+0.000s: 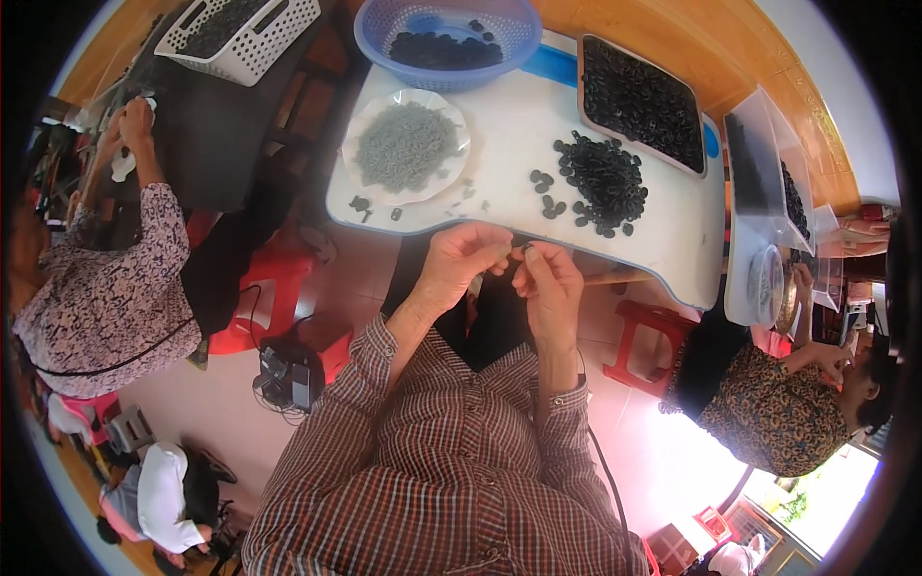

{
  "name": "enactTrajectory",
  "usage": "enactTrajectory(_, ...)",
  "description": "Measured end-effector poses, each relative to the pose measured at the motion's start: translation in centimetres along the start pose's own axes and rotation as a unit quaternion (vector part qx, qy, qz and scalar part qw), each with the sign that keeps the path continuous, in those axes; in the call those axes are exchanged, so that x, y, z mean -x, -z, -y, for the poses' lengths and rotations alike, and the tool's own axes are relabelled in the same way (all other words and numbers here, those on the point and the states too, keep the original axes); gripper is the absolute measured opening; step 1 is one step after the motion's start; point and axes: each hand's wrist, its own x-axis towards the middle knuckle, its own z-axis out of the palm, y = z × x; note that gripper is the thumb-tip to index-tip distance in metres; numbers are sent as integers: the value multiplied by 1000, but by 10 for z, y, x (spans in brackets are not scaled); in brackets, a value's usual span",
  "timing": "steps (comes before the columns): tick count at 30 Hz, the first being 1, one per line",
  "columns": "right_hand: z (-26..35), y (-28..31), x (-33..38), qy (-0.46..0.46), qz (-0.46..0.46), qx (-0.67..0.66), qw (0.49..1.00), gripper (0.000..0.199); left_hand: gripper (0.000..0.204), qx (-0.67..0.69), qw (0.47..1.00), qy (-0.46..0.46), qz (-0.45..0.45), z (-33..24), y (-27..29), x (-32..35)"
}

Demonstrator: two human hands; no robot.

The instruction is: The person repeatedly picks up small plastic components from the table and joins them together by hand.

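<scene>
Just off the table's (pixel 509 130) near edge, right hand (pixel 549 278) pinched a small black piece (pixel 524 247), long axis unclear, just beside left hand (pixel 464 261), also pinched, contents too small to tell.

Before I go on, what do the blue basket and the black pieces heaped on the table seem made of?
Blue basket: likely plastic, smooth finish, judging by its regular moulded-looking holes.
Black pieces: perhaps plastic or rubber; dark with faint highlights, too small to settle.
</scene>
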Motion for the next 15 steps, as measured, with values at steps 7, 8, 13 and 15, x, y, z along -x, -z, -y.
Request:
enactTrajectory(7, -13, 9, -1, 5, 3, 36, 999, 13, 21, -184, 976, 4, -113, -3, 6, -16)
enactTrajectory(8, -14, 9, -1, -1, -1, 40, 999, 13, 21, -184, 977, 4, -113, -5, 4, -19)
enactTrajectory(13, -21, 12, -5, -14, -11, 38, 999, 13, 20, -236, 968, -4, -83, -8, 2, -34)
enactTrajectory(15, -23, 14, -7, -8, -17, 46, 999, 13, 19, -305, 944, -76, -105, 4, 11, -42)
